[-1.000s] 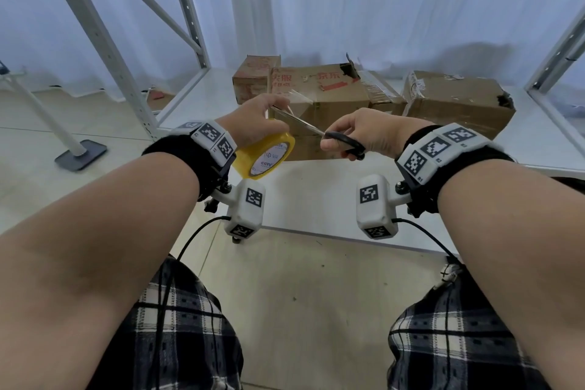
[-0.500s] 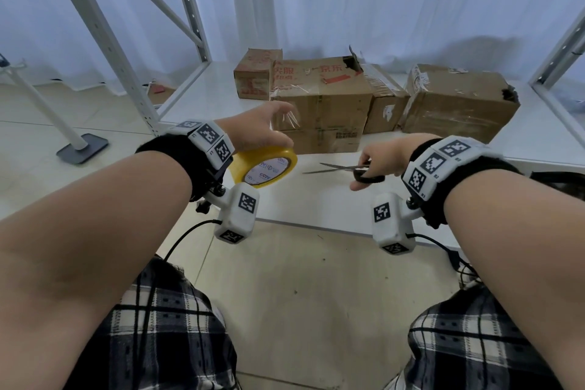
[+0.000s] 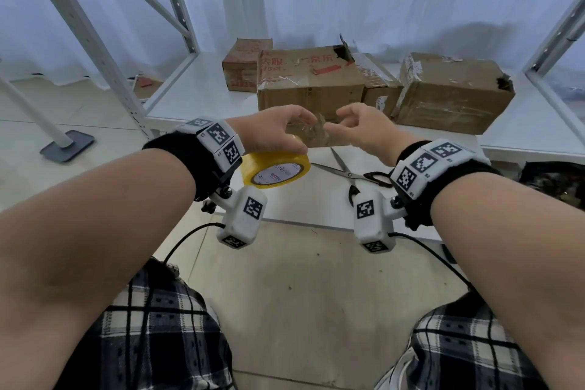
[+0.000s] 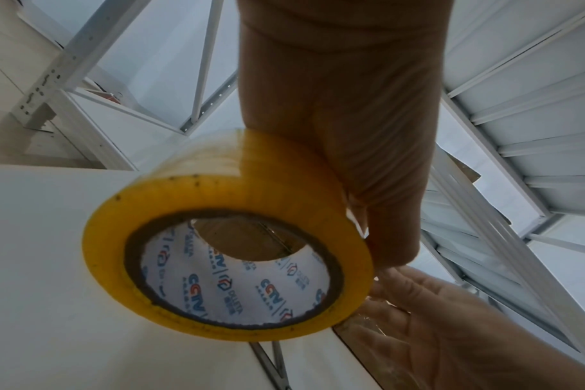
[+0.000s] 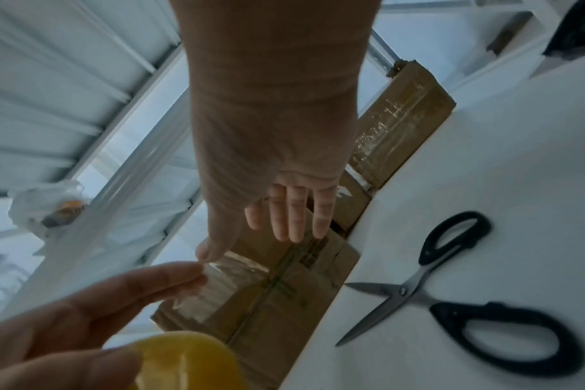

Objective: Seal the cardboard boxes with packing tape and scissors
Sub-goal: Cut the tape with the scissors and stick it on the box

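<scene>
My left hand point(image 3: 275, 131) grips the yellow packing tape roll point(image 3: 275, 168) point(image 4: 227, 264) from above, in front of the boxes. A short clear tape strip point(image 3: 315, 133) point(image 5: 224, 282) hangs from its fingertips. My right hand point(image 3: 357, 125) point(image 5: 271, 184) is beside it with fingers straight, and its thumb tip touches the strip's far end. The black-handled scissors point(image 3: 351, 169) point(image 5: 451, 298) lie with blades apart on the white shelf point(image 3: 202, 95), below my right hand and held by neither hand. The large cardboard box point(image 3: 310, 85) stands just behind the strip.
A small box point(image 3: 245, 63) stands at the back left, another small one point(image 3: 380, 90) sits between the large box and a wide taped box point(image 3: 452, 95) on the right. White rack posts point(image 3: 85, 35) rise on the left. A stand foot point(image 3: 68, 146) is on the floor.
My right hand cut the tape with the scissors, lowered them and laid them on the shelf, then rose to the cut strip. My left hand kept hold of the roll.
</scene>
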Demonstrator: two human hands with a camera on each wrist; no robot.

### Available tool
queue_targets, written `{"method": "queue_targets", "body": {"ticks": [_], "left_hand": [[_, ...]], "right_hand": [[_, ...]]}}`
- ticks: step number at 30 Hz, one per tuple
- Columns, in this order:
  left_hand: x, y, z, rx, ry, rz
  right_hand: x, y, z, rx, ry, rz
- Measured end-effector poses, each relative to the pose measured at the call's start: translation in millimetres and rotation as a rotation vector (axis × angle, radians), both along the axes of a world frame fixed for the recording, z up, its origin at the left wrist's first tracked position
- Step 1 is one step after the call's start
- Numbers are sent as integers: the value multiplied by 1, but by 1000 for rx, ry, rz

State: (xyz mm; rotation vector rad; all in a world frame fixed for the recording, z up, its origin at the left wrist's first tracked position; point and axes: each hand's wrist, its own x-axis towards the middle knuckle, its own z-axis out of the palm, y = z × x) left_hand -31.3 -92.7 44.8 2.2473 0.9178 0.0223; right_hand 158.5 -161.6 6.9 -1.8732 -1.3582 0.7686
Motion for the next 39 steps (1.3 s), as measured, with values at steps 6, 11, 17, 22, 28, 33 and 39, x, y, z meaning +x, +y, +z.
{"method": "queue_targets", "body": {"ticks": [6, 11, 17, 22, 28, 33, 39], "left_hand": [[1, 0, 4, -28, -30, -32], [-4, 1, 6, -45, -47, -43], [-8, 2, 6, -33, -34, -49], [-10, 3, 5, -18, -1, -43], [-9, 3, 4, -13, 20, -36], [-7, 4, -2, 15, 34, -4], [-3, 5, -38, 242, 151, 113]], "right_hand": [[-1, 4, -3, -39, 194, 26], [-3, 3, -2, 25, 188, 7], [-6, 4, 1, 135, 158, -16], [-11, 5, 3, 97, 175, -53], [-10, 4, 2, 128, 96, -29], [-13, 5, 8, 201, -24, -95], [-7, 8, 20, 272, -53, -97]]}}
